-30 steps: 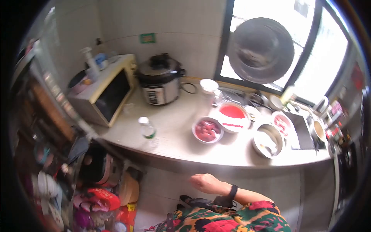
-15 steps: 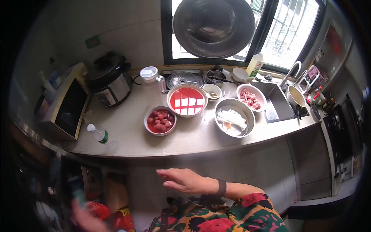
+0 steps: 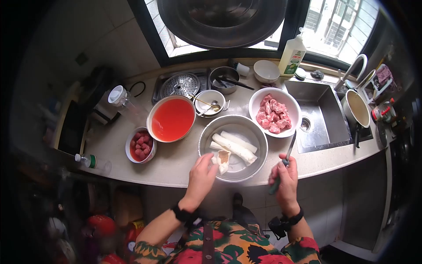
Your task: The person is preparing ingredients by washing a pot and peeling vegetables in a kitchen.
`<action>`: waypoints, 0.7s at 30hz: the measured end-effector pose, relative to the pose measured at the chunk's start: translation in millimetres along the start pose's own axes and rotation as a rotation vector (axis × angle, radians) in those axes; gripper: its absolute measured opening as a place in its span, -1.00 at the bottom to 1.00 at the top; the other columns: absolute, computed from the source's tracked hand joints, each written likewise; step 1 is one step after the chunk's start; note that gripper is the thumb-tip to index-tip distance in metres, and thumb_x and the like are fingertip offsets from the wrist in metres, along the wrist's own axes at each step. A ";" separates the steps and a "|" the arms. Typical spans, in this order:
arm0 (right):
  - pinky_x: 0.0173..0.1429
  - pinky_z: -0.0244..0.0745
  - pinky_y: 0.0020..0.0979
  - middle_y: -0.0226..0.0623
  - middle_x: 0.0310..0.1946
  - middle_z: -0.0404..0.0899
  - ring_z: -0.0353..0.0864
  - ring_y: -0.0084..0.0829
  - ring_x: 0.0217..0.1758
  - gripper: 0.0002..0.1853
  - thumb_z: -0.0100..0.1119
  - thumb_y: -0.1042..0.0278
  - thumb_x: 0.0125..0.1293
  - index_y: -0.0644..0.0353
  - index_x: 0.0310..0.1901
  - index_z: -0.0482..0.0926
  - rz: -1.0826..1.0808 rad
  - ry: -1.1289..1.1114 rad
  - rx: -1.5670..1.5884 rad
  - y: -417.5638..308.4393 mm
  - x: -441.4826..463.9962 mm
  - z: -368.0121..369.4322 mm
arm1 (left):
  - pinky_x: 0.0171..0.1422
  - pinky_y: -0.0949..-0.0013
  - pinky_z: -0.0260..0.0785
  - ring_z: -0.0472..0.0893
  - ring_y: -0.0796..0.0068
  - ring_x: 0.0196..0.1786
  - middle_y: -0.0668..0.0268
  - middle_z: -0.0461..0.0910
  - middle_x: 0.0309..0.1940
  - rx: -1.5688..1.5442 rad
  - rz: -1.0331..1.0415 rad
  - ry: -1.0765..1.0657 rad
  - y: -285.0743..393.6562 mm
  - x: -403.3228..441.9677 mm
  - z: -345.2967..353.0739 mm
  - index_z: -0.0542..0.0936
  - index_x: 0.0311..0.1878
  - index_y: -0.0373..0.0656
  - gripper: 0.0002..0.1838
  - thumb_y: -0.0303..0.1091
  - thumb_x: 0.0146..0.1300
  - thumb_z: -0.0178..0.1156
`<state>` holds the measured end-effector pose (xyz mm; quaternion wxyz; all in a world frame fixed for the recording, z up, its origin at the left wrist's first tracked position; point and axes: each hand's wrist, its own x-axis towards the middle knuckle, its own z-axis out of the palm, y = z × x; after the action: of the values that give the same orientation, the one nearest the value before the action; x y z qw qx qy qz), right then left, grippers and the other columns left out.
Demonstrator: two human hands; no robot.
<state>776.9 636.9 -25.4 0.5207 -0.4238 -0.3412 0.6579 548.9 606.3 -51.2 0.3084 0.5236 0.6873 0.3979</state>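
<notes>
My left hand reaches over the near-left rim of a round metal basin, its fingers slightly apart beside a short white root piece with a brownish patch. Whether the fingertips touch that piece is hard to tell. Long, pale peeled root pieces lie in the basin as well. In my right hand, closed at the counter's front edge, is a small knife with a dark green handle, its narrow blade pointing up and away. Just beyond the blade stands a white bowl of raw meat chunks.
Left of the basin sit a pot of red liquid and a bowl of red balls. A plastic bottle lies near the counter's left edge. The steel sink is at right, with a pan beyond it.
The view has shifted right and closer to the counter. My left hand came up from the lower left to the basin. My right hand moved right and now grips the knife.
</notes>
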 end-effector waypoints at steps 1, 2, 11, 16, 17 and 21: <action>-0.50 0.29 -0.64 -0.43 -0.55 0.30 0.27 -0.67 -0.58 -0.73 -0.10 0.42 0.34 0.19 0.03 0.19 0.011 0.002 -0.068 0.1 3.6 -16.7 | -0.06 0.31 0.39 0.52 0.25 -0.11 0.08 0.51 -0.08 0.150 0.140 0.031 -8.2 14.7 14.0 0.46 -0.02 -0.29 -0.69 -0.46 0.14 0.09; -0.50 0.27 -0.65 -0.43 -0.54 0.31 0.27 -0.67 -0.58 -0.75 -0.08 0.44 0.32 0.20 0.00 0.21 0.021 0.005 -0.133 3.7 6.1 -30.2 | 0.04 0.21 0.35 0.49 0.14 0.00 0.05 0.47 -0.03 0.304 0.282 0.055 -17.2 27.2 24.1 0.47 -0.04 -0.27 -0.69 -0.46 0.12 0.06; -0.36 0.35 -0.66 -0.48 -0.45 0.38 0.37 -0.69 -0.40 -0.63 0.01 0.49 0.28 0.21 0.13 0.33 0.036 -0.048 -0.326 7.4 -4.0 -57.2 | 0.00 0.20 0.33 0.44 0.15 0.02 0.21 0.50 -0.12 0.745 0.363 -0.225 -17.3 83.1 46.6 0.53 -0.19 -0.13 -0.78 -0.29 0.09 0.13; -0.36 0.31 -0.61 -0.44 -0.45 0.42 0.32 -0.65 -0.46 -0.69 0.02 0.48 0.27 0.25 0.06 0.38 -0.052 -0.053 -0.574 6.9 -4.4 -65.1 | -0.16 0.16 0.40 0.57 0.15 -0.19 0.11 0.56 -0.28 0.764 0.117 -0.171 -0.2 63.3 39.0 0.52 -0.29 -0.20 -0.66 -0.10 0.02 0.22; -0.35 0.32 -0.58 -0.40 -0.45 0.43 0.34 -0.62 -0.46 -0.71 0.04 0.47 0.25 0.26 0.01 0.40 -0.011 -0.047 -0.592 7.1 -2.7 -63.3 | -0.19 0.13 0.40 0.58 0.11 -0.25 0.08 0.58 -0.34 0.834 0.036 -0.278 8.0 58.1 38.8 0.51 -0.30 -0.22 -0.58 -0.02 -0.03 0.24; -0.28 0.37 -0.49 -0.28 -0.45 0.46 0.43 -0.50 -0.43 -0.74 0.11 0.46 0.17 0.27 -0.08 0.43 -0.047 -0.113 -0.736 13.3 5.8 -51.3 | -0.22 0.07 0.41 0.60 0.02 -0.28 0.00 0.59 -0.38 0.889 -0.061 -0.398 -3.4 55.1 50.5 0.44 -0.21 -0.25 -0.47 0.02 -0.09 0.25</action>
<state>817.9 640.0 -59.3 0.3285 -0.5377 -0.5928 0.5016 575.4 670.4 -79.5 0.1917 0.6503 0.7333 -0.0512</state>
